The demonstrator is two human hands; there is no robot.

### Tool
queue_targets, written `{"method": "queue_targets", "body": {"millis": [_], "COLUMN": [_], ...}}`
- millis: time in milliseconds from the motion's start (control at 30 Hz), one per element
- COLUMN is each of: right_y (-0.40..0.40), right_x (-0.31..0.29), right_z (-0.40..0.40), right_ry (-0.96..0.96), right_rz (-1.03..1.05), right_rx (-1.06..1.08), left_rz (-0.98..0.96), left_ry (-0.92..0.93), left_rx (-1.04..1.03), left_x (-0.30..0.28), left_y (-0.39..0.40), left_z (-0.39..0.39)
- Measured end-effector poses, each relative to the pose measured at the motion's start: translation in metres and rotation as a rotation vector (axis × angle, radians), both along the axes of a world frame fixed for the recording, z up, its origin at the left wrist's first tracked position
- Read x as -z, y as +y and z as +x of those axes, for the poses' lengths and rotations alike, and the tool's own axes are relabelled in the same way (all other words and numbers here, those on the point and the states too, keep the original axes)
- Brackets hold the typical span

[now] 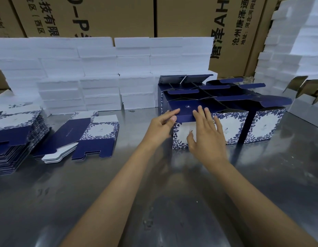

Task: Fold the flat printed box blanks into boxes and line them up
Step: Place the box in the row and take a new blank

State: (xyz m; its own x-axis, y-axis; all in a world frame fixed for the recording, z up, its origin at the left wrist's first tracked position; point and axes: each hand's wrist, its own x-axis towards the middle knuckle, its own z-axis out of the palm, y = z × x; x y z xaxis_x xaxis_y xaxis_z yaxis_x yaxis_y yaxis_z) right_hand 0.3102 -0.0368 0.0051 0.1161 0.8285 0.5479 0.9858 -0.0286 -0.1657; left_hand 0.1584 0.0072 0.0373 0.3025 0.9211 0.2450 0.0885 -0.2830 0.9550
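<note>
A folded blue-and-white printed box [181,134] stands at the left end of the front row of boxes [243,127] on the metal table. My left hand [161,127] touches the box's top left corner, fingers fairly straight. My right hand [207,132] lies flat against its front face, fingertips over the dark blue top flap [185,111]. More folded boxes [208,90] with raised flaps stand in rows behind. Flat blanks [94,136] lie in a small pile at centre left, and a taller stack of blanks [14,139] sits at the far left.
White foam blocks [101,72] are stacked in a wall along the back, and more foam blocks [293,50] rise at the right. Large brown cartons [104,15] stand behind them. The shiny metal table [154,202] stretches toward me.
</note>
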Motion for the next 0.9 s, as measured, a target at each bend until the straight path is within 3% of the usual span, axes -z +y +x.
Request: {"method": "queue_targets", "body": {"millis": [167,300,467,567,900], "right_y": [-0.016,-0.029,-0.021,0.001,0.09], "right_x": [0.005,0.012,0.017,0.019,0.018], "right_z": [-0.02,-0.059,-0.118,-0.15,-0.232], "right_ry": [-0.06,-0.173,0.205,0.263,0.398], "right_rz": [0.082,0.166,-0.151,-0.262,-0.501], "right_rx": [-0.037,-0.227,-0.399,-0.432,-0.084], "left_rz": [0.06,0.09,0.146,0.181,0.15], "left_ry": [0.019,0.045,0.095,0.073,0.048], "left_rx": [0.008,-0.186,-0.414,-0.564,-0.907], "left_x": [0.021,0.039,0.04,0.045,0.049], "left_y": [-0.007,-0.008,0.0,-0.001,0.011], "left_z": [-0.013,-0.036,-0.086,-0.114,-0.182]}}
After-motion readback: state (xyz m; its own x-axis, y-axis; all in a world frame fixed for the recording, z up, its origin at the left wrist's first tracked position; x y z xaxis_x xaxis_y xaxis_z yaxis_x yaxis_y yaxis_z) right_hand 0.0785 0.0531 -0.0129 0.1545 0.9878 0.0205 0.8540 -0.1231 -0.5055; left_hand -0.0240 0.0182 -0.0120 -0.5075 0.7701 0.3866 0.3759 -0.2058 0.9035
